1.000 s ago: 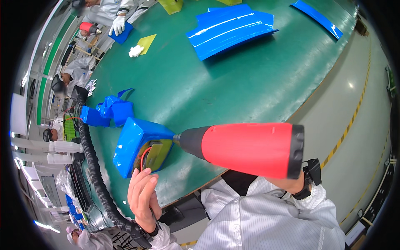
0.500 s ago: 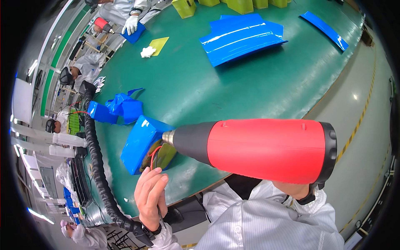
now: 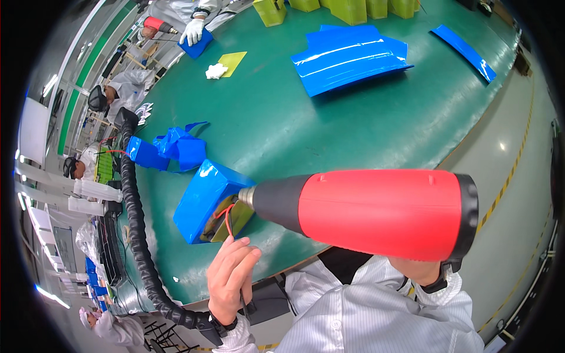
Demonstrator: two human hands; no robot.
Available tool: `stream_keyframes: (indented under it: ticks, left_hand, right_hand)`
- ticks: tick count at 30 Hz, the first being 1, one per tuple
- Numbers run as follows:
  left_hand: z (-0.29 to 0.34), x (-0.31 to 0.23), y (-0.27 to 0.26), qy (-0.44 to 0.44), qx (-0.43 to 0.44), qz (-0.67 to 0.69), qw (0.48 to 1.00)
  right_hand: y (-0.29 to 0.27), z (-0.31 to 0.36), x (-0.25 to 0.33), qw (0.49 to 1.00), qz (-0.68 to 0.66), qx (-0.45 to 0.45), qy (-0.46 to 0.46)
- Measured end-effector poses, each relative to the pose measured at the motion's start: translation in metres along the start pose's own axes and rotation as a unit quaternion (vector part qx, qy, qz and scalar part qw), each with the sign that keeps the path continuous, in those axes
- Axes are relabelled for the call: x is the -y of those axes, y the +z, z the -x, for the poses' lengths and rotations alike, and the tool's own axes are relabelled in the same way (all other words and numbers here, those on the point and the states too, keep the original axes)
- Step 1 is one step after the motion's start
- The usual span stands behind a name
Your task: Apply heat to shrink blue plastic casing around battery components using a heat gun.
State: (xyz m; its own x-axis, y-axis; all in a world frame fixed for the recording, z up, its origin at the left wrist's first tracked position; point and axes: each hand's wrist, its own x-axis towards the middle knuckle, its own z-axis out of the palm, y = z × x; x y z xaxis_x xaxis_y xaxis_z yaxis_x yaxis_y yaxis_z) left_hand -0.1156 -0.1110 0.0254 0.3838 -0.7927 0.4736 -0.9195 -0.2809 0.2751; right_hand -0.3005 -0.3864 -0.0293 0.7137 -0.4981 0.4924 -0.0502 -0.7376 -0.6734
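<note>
A red and black heat gun [image 3: 379, 215] reaches across the middle, its metal nozzle pointing left at the uncovered end of a blue-wrapped battery pack [image 3: 200, 203]. My right hand [image 3: 416, 270] holds the gun from beneath; the gun's body hides its fingers. Inside the pack's blue film, a yellow-green and brownish end shows. From that end come red and black wires [image 3: 228, 223]. The fingers of my left hand [image 3: 232, 276] are closed around these wires, just below the pack. The nozzle tip is very near the pack; whether it touches, I cannot tell.
Crumpled blue film and another blue pack [image 3: 147, 154] lie beyond, beside a thick black hose [image 3: 134, 217]. Blue film sleeves [image 3: 353, 62] and several yellow-green packs [image 3: 350, 10] are at the far side. A gloved co-worker's hand [image 3: 193, 32] rests on a blue piece.
My left hand has shifted slightly right with the wires, which bend differently at the pack's end. The view has shifted a little; the heat gun still points at the same end.
</note>
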Motion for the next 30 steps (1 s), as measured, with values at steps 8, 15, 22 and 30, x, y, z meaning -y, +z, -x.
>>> stream_keyframes:
  ticks: [8,15,22,30]
  left_hand:
    - [0.000,0.000,0.005,0.011,0.009,0.010,1.000]
    - [-0.002,-0.002,0.007,0.012,0.011,0.017,1.000]
    - [0.010,0.003,0.010,0.012,-0.011,0.021,1.000]
    - [0.029,0.005,0.002,-0.028,0.007,0.011,1.000]
  right_hand:
    - [-0.013,-0.017,-0.016,0.992,-0.037,0.010,-0.118]
    - [-0.018,-0.014,0.006,0.996,0.016,0.038,-0.075]
    - [-0.020,-0.008,0.021,0.995,0.063,0.058,-0.054]
    - [-0.024,0.015,0.011,0.954,0.282,0.074,-0.077]
